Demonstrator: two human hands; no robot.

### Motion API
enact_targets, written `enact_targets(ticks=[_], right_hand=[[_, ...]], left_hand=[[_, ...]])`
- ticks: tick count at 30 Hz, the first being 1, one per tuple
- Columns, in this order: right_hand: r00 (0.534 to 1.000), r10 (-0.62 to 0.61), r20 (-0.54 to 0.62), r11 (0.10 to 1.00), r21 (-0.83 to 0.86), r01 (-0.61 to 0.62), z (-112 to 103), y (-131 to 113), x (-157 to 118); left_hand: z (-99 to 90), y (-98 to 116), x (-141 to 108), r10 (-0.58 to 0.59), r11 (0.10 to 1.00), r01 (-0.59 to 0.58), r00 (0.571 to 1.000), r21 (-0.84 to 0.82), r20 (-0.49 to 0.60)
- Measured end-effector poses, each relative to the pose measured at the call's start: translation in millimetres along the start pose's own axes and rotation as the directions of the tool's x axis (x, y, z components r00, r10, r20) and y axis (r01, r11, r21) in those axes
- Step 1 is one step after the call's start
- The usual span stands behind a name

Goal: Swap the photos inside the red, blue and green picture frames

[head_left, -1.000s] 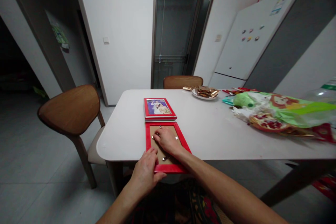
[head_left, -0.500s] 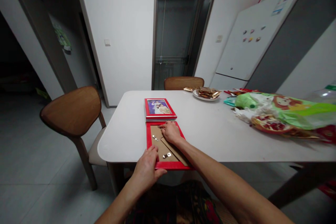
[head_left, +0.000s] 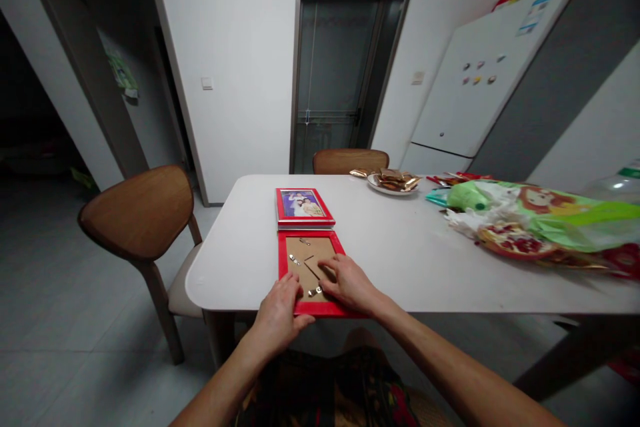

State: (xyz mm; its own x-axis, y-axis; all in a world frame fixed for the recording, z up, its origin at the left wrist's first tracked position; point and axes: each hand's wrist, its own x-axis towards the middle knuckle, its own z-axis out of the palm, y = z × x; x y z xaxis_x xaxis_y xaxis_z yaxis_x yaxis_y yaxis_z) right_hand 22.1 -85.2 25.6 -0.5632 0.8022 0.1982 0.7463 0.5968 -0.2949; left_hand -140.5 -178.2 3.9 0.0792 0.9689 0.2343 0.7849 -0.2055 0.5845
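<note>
A red frame (head_left: 286, 248) lies back side up at the table's front edge, its brown backing board (head_left: 313, 246) showing small metal clips and a dark slot. My left hand (head_left: 279, 305) grips the frame's near left corner, fingers on top and thumb along the near edge. My right hand (head_left: 349, 282) rests on the right part of the backing, fingers bent near the slot and the lower clip (head_left: 315, 291); whether it pinches anything is too small to tell. Just beyond lies another red frame (head_left: 305, 221) with a photo (head_left: 301, 203) facing up.
On the white table (head_left: 240, 240), a plate (head_left: 395, 192) of wrapped snacks stands at the back. To the right are a green bag (head_left: 575, 213) and an opened pomegranate (head_left: 515, 240). Wooden chairs stand at the left (head_left: 140, 213) and behind (head_left: 350, 160).
My right hand has moved from the upper clip down and right toward the lower clip. The upper part of the backing is now uncovered. My left hand has barely moved.
</note>
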Motion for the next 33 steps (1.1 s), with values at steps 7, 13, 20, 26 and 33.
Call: enact_targets(ticks=[7,13,20,26,33], right_hand=[[0.998,0.037,-0.055,0.999,-0.014,-0.037,-24.9,-14.7,11.7],[0.988,-0.087,-0.126,0.980,0.169,0.108,-31.9,-44.8,9.5],[0.959,0.246,-0.144,0.968,-0.018,-0.251,-16.6,20.7,9.5],[0.944,0.327,-0.040,0.943,-0.057,-0.329,0.4,40.5,6.2],[0.884,0.465,-0.043,0.875,0.173,-0.452,-5.3,38.4,11.6]], left_hand=[[-12.0,7.6,13.1,-0.151,0.902,0.067,0.975,-0.426,-0.166],[-37.0,-6.2,17.4,-0.434,0.484,0.118,0.893,-0.867,-0.121],[-69.6,-51.5,-8.2,-0.576,0.456,0.189,0.807,-0.870,-0.126],[-78.5,-80.5,-8.9,-0.589,0.650,0.354,0.794,-0.672,-0.152],[-83.5,-97.5,-9.5,-0.544,0.829,0.455,0.790,-0.324,-0.281]])
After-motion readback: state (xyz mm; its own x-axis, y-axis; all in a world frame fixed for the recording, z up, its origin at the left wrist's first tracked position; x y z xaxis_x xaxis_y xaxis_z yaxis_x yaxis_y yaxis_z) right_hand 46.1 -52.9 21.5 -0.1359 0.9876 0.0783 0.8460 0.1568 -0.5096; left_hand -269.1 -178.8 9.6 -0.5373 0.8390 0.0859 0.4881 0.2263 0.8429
